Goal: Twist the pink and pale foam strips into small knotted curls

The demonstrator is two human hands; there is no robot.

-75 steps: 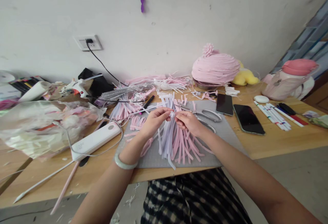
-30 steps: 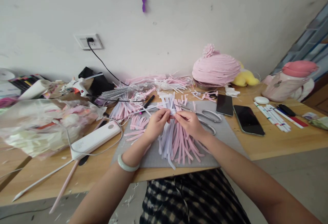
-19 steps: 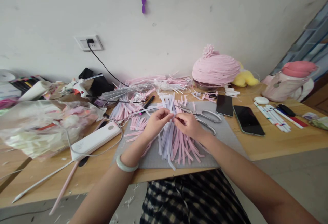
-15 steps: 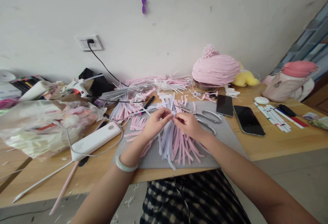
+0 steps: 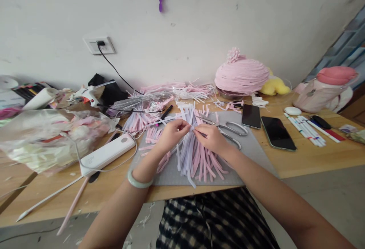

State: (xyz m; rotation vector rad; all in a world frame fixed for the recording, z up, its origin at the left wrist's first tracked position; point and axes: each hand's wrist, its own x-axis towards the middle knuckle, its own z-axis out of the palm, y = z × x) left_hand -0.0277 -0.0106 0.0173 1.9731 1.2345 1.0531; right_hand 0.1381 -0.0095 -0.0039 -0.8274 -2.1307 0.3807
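Note:
My left hand [image 5: 173, 135] is closed, thumb and fingertips pinching a small pale lavender pipe cleaner [image 5: 192, 128]. Fingertip to fingertip with it, my right hand [image 5: 211, 138] pinches the same piece from the other side; its exact shape is partly hidden by the fingers. Beneath both hands, lavender pipe cleaners [image 5: 186, 163] and pink pipe cleaners [image 5: 205, 165] fan out over a grey cutting mat [image 5: 253, 157]. Metal scissors [image 5: 232, 128] lie just beyond my right hand. Short pink pieces [image 5: 153, 135] rest left of my left hand.
Two phones [image 5: 278, 133] and white markers [image 5: 304, 129] lie at the right. A white glue-gun-like tool [image 5: 89, 95], a plastic bag of scraps [image 5: 54, 138] and a white power bank [image 5: 108, 154] with its cable crowd the left. A pink fuzzy dome [image 5: 242, 76] stands by the wall.
Both hands stay together at nearly the same spot, with small shifts of the fingers around the lavender piece. The whole view has moved slightly.

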